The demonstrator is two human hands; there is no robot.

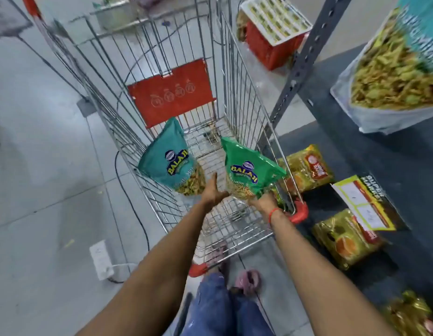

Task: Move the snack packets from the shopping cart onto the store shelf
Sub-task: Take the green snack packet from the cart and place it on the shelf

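Two hands at green packet [244, 170], right hand [264, 202] gripping bottom, left hand [212, 190] open alongside, packet upright, perhaps tilted left.

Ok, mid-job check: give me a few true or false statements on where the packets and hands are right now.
1. The right hand holds the green packet. True.
2. The teal packet lies on the shelf. False: it leans inside the shopping cart.
3. The left hand grips the teal packet. False: it is open, beside the green packet.
4. Yellow packets already sit on the lower shelf. True.
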